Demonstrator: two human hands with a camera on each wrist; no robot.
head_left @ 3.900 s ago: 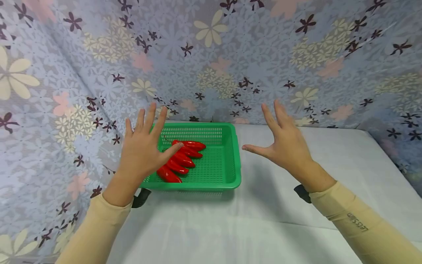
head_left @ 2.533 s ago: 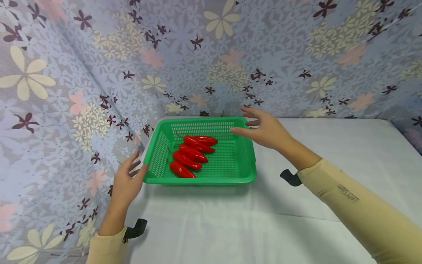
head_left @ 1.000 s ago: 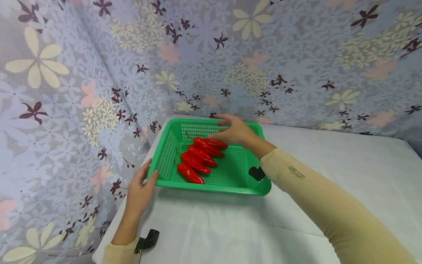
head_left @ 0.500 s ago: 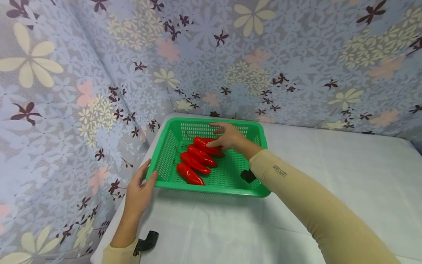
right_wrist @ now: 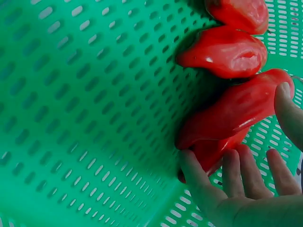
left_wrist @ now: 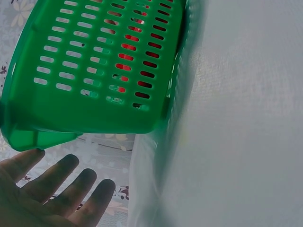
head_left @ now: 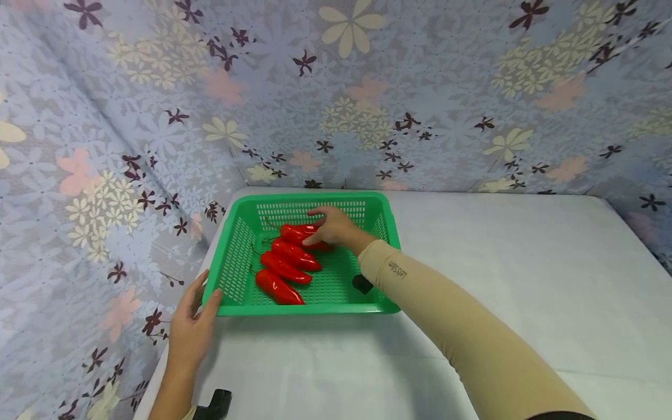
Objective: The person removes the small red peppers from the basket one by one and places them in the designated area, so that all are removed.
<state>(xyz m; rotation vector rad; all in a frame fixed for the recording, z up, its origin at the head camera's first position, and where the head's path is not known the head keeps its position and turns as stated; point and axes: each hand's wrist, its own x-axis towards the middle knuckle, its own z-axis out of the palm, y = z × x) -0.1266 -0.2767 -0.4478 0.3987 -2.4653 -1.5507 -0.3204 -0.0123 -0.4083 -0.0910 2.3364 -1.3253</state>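
Note:
A green plastic basket [head_left: 310, 310] with slotted walls stands on the white-covered table. Several glossy red chili peppers [head_left: 279, 288] lie in a slanting row inside it, thin stems toward the left. My right hand [head_left: 338, 226] reaches in over the far peppers and partly covers them. In the right wrist view, its thumb touches one red chili pepper [right_wrist: 232, 111], while the spread fingers lie along the far side of that pepper and another beneath it. My left hand [head_left: 190, 335] is at the basket's near left corner. In the left wrist view, its straight fingers [left_wrist: 52, 177] meet the rim.
White cloth [head_left: 499, 256] covers the table, stretching right of and in front of the basket. A floral fabric wall [head_left: 441, 87] rises close behind, and another stands at the left. Black wrist mounts [head_left: 362, 284] sit under both wrists.
From above the table, both hands have come down. The left has moved to the basket's left corner. The right has crossed the right rim and lowered onto the far peppers. The head view has shifted.

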